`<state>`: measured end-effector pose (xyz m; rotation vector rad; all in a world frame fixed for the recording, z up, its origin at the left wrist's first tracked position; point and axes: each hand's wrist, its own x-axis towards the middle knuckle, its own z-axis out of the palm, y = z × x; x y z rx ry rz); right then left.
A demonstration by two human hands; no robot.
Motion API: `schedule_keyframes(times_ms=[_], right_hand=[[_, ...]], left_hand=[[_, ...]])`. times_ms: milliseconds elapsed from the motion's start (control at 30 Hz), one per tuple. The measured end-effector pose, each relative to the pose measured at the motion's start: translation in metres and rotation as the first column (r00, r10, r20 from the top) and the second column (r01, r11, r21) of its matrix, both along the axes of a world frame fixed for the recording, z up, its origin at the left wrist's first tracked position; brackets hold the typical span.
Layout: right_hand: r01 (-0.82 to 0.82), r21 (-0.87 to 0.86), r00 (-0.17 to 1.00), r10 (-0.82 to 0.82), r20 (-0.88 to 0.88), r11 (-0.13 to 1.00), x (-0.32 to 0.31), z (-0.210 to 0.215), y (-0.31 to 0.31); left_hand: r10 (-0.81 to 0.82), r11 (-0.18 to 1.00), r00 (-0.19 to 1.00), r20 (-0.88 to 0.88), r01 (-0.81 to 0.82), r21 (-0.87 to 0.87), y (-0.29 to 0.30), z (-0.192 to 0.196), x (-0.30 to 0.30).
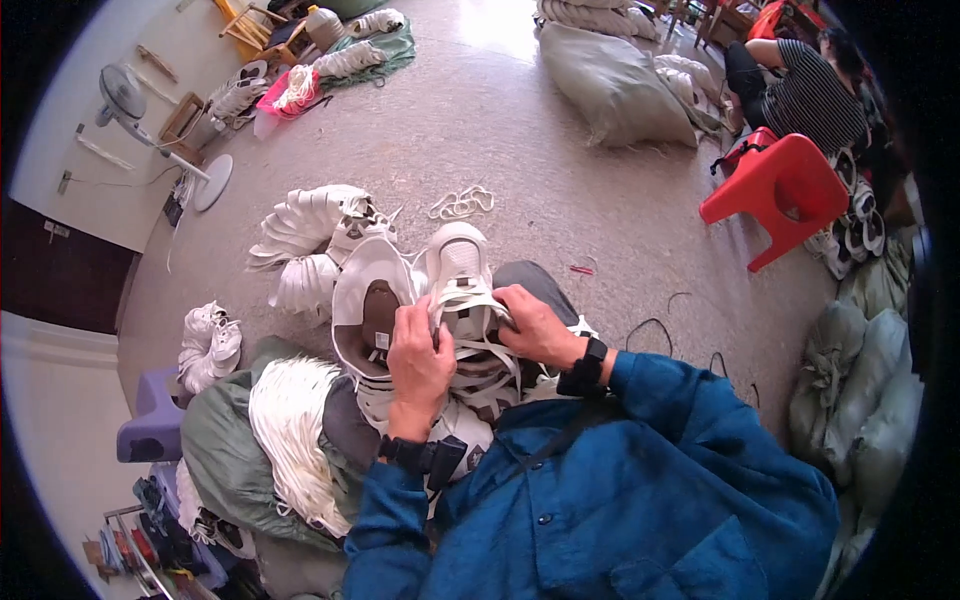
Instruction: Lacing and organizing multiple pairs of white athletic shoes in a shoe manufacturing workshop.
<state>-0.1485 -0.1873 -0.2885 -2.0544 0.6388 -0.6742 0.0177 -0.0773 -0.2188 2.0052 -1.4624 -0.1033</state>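
Note:
A white shoe upper [459, 254] with a ribbed tongue stands up in front of me, white shoelace [466, 299] strung loosely across its opening. My left hand [421, 358] is closed on its left eyelet edge. On the opposite edge, beside the lace, my right hand [537, 328] is closed with thumb and fingertips together. Whether the fingers also pinch the lace cannot be made out. Left of my hands stands another white upper [347, 345] with a brown lining. More uppers are stacked below the one I hold, partly hidden by my hands.
A bundle of white laces [290, 430] lies on a green sack [215, 455] at my left. Nested uppers [310, 220] rest on the floor ahead. A red stool [778, 195] and a seated person [810, 95] are far right; a standing fan [150, 130] is far left.

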Motion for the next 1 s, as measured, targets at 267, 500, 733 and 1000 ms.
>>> schedule_keyframes(times_ms=[267, 500, 733, 1000], right_hand=[[0.040, -0.021, 0.986, -0.043, -0.160, 0.999, -0.021, 0.040, -0.003], [0.049, 0.560, 0.993, 0.018, -0.115, 0.827, -0.020, 0.037, -0.024], [-0.024, 0.715, 0.987, 0.132, -0.095, 0.699, -0.021, 0.043, -0.040], [0.173, 0.463, 0.972, -0.226, 0.061, 0.870, -0.007, -0.020, -0.037]], left_hand=[[0.027, 0.996, 0.999, 0.022, -0.025, -0.086, 0.023, -0.018, -0.009], [-0.027, 0.997, 0.938, -0.345, -0.002, -0.083, 0.035, 0.005, -0.032], [0.026, 1.000, 0.374, -0.927, -0.026, 0.017, 0.019, -0.013, -0.047], [0.031, 0.998, 0.342, -0.939, -0.066, 0.009, 0.025, -0.017, -0.045]])
